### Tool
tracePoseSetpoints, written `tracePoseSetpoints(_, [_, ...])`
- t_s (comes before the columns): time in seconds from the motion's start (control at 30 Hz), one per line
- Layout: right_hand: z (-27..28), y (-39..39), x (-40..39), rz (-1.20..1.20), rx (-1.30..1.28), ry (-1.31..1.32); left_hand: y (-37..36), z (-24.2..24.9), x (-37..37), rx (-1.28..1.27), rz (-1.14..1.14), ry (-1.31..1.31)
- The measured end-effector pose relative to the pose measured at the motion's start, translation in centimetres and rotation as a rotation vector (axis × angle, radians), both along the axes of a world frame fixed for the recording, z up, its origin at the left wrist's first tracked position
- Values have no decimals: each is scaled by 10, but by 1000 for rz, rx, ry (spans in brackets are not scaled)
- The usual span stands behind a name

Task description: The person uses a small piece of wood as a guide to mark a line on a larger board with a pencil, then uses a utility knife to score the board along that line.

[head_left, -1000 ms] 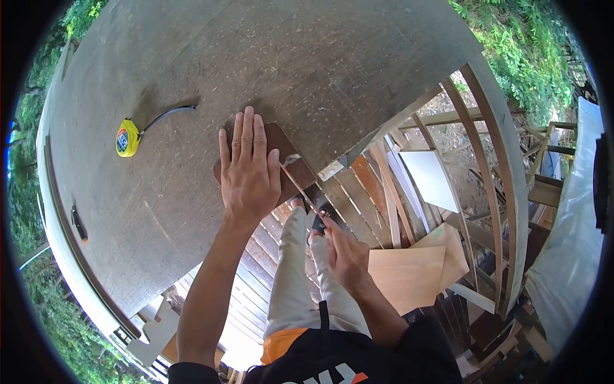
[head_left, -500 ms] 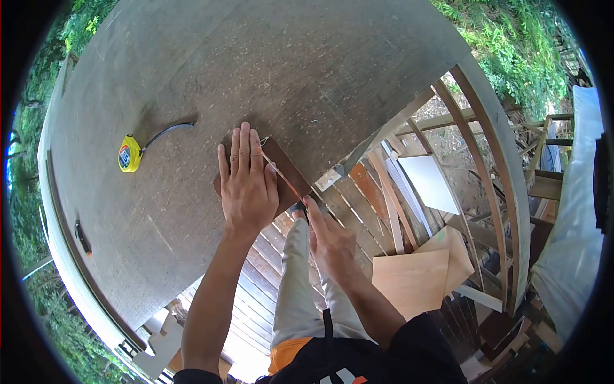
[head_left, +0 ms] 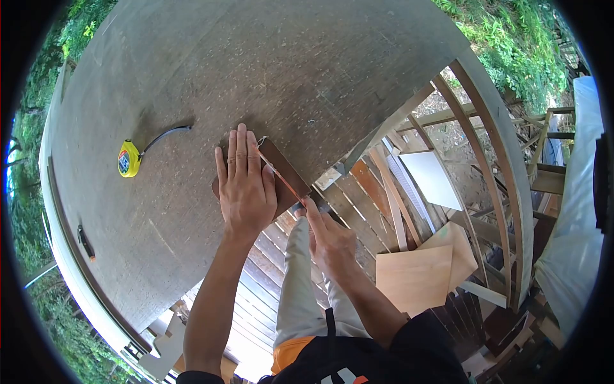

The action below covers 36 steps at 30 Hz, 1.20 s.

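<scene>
My left hand (head_left: pixel 246 195) lies flat, fingers stretched out, on a small dark brown board (head_left: pixel 286 169) at the edge of the large worktop (head_left: pixel 217 83). A long, thin reddish tool (head_left: pixel 279 176) runs slantwise across that board, just right of my left fingers. At its lower end, my right hand (head_left: pixel 331 240) is closed around the handle, which is mostly hidden by the fingers. A light loop of wire or string shows near the tool's far end.
On the worktop lie a yellow tape measure (head_left: pixel 128 159) with a dark strap and, far left, a small black tool (head_left: pixel 84 242). Right of the slatted floor (head_left: pixel 348 214) are thin wooden sheets (head_left: pixel 412 275), a white panel (head_left: pixel 430 178) and a curved wooden frame (head_left: pixel 495 153).
The reddish tool has shifted slightly over the brown board, its far end a little to the left. Both hands keep nearly the same places, and the whole view has moved slightly.
</scene>
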State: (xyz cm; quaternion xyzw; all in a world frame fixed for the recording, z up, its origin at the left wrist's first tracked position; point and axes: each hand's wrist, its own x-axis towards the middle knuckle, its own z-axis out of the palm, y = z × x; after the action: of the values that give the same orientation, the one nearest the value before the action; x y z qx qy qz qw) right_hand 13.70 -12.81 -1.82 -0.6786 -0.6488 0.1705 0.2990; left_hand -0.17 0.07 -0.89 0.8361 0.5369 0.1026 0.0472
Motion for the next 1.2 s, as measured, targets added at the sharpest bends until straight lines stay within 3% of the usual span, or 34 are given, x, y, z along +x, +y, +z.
tracePoseSetpoints(1.03, [-15, -5, -2, -24, 45, 44, -1, -2, 0, -5, 11, 2])
tracePoseSetpoints(1.2, [-32, -66, 21, 29, -67, 137, -1, 0, 1, -15, 22, 8])
